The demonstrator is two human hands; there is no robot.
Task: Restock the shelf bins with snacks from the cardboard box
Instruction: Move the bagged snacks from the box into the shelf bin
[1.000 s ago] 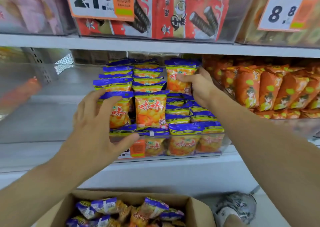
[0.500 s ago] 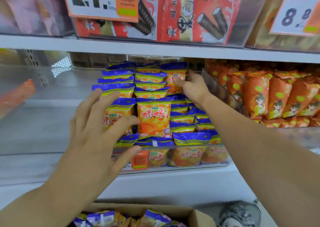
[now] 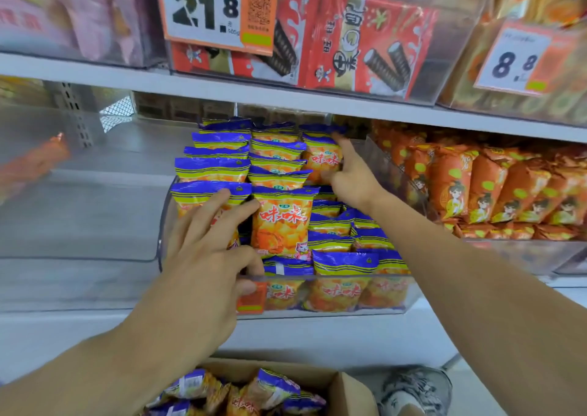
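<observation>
The clear bin at far left (image 3: 79, 212) on the lower shelf holds almost nothing; one orange packet (image 3: 38, 158) shows blurred behind its wall.

The left hand (image 3: 203, 256) is spread, fingers straight, resting against the front packet of the left column (image 3: 206, 199). It grips nothing. The flat contact probably serves to keep that column upright and pressed back while the other hand works.

The centre bin (image 3: 333, 312) contains the blue-and-yellow snack packets (image 3: 281, 221), stood on edge in columns so each printed face looks outward. Lower packets lie behind its clear front wall.

The right hand (image 3: 352, 177) reaches deep to the rear right of this bin, touching the rear packet (image 3: 322, 158) just under the upper shelf edge. Its fingers appear extended, pushing rather than pinching, though blur makes this uncertain. The likely purpose is to seat that packet in line with its neighbours.

To the right, a bin of orange packets (image 3: 495, 190) is full. Above, a price tag (image 3: 219, 8) fronts red packets.

At bottom centre the cardboard box (image 3: 349, 393) sits open below the shelf, with more snack packets inside, within easy reach. Restocking appears well advanced.
</observation>
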